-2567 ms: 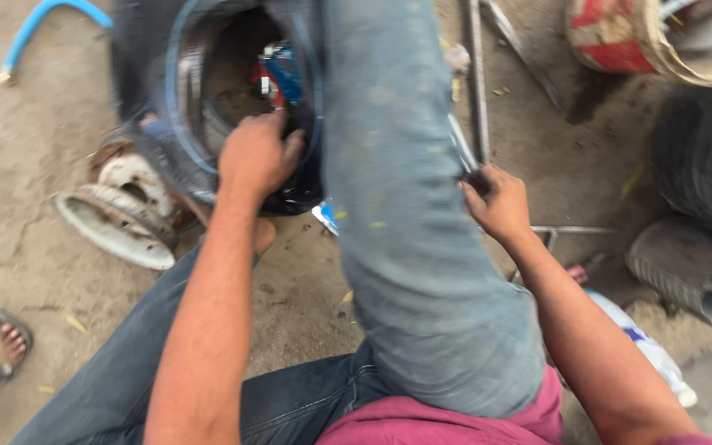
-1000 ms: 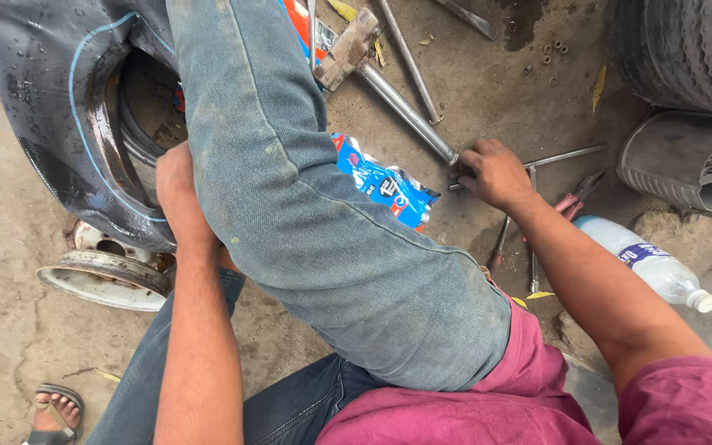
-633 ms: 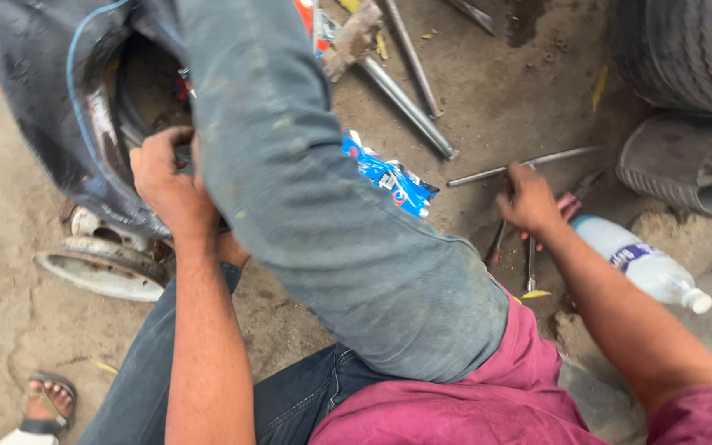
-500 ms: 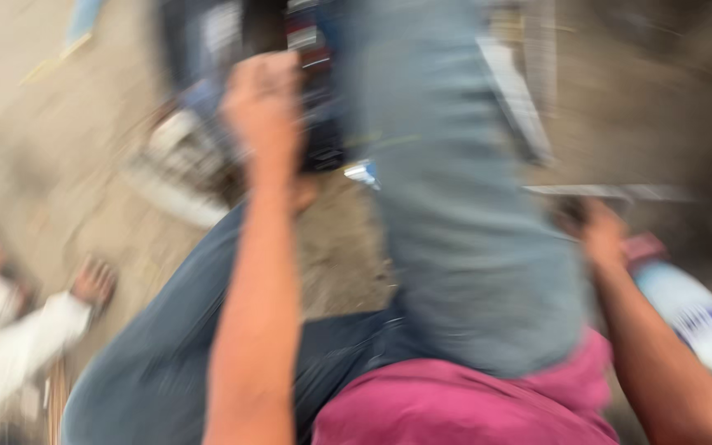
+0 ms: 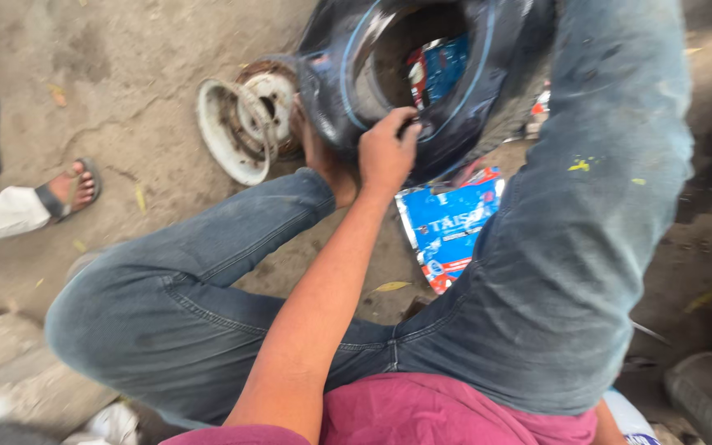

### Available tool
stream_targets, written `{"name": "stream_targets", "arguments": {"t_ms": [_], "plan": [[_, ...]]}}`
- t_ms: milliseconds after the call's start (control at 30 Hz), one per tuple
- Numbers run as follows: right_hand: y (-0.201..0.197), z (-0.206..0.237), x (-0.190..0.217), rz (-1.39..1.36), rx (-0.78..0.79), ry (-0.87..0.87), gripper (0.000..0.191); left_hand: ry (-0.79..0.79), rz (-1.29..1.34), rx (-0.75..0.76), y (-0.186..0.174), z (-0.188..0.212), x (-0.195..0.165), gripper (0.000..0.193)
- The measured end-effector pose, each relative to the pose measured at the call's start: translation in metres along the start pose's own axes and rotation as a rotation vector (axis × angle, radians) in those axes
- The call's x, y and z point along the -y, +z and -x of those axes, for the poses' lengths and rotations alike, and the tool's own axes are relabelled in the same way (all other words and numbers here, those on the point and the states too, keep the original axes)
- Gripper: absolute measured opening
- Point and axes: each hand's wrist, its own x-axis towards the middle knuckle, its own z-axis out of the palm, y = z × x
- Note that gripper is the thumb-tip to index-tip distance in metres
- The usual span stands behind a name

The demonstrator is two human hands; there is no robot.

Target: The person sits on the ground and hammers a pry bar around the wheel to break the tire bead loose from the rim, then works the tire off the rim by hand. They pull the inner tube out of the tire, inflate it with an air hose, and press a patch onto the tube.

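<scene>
Over at the far left, someone else's sandalled foot point(image 5: 67, 188) was seen on the dirt ground point(image 5: 150, 58), with a second foot tucked against the frame edge above it, well apart from the work. Next along, a worn white metal rim point(image 5: 222, 136) was lying on the ground, with a rusty hub point(image 5: 267, 100) just behind it and touching the dark rubber tyre point(image 5: 335, 91). The tyre was propped up against the raised right knee, and a blue stripe could be made out running around its opening.

The left hand point(image 5: 386, 153) was laid on the tyre's lower edge, fingers point(image 5: 406, 132) curled shut over the rubber lip, thumb side toward the camera. Inside the opening a bit of blue and red wrapper was visible. Below the tyre, a flattened blue packet point(image 5: 447, 222) was lying on the ground between the legs, just beside the jeans-covered right leg point(image 5: 587, 214).

The right hand was hidden behind that leg, so nothing could be told about its fingers.
</scene>
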Motion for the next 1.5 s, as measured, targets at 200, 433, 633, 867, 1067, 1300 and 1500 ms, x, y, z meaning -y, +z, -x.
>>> {"name": "stream_targets", "arguments": {"t_ms": [200,433,633,867,1067,1300,1500], "plan": [[-0.040,-0.017,0.011,-0.152,-0.130,0.060,0.025,-0.182,0.220,-0.151,-0.010,-0.023,-0.014,0.012],[-0.205,-0.108,0.146,-0.596,-0.534,-0.090,0.022,0.267,0.194,-0.164,-0.013,-0.061,-0.065,0.010],[-0.219,-0.100,0.391,-0.863,-0.362,-0.767,0.022,-0.033,0.151,0.128,0.009,-0.064,-0.036,0.012],[-0.061,-0.050,0.498,-0.194,-0.101,-1.241,0.029,0.033,0.164,0.136,0.025,-0.073,0.003,0.016],[-0.032,-0.077,0.477,-0.137,-0.019,-0.991,0.017,0.140,-0.086,0.212,0.038,-0.058,0.007,0.014],[-0.010,-0.083,0.472,-0.065,0.005,-1.116,0.013,0.158,0.033,0.196,0.038,-0.057,0.025,0.020],[-0.015,-0.077,0.470,-0.114,0.051,-1.040,0.014,0.142,0.004,0.193,0.040,-0.055,0.025,0.017]]}}
